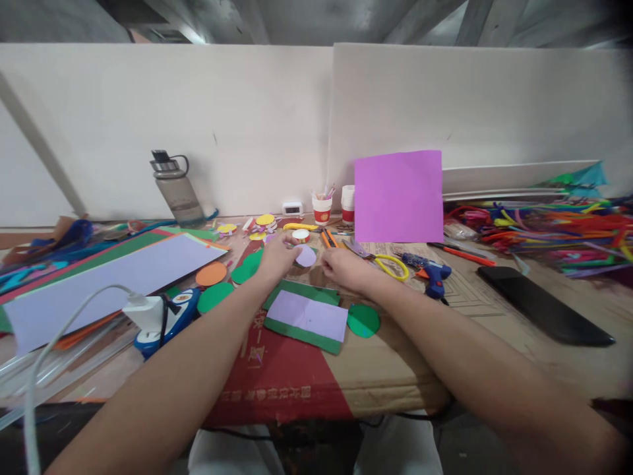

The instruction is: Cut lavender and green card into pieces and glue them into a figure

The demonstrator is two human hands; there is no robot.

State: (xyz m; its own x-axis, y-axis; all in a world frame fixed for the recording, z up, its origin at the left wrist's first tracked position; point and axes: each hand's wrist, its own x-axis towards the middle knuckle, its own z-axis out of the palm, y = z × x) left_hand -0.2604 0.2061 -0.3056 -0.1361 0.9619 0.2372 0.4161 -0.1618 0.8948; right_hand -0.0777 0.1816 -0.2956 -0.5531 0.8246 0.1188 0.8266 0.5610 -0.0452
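Above the green card (304,316), left hand (277,257) and right hand (346,269) pinch a lilac paper circle (306,256).

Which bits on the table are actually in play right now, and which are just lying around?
In play:
left hand and right hand, both at the lilac circle
lilac rectangle on green card, just below the hands

Lying about:
scissors
glue gun
water bottle
purple sheet
orange circle
phone
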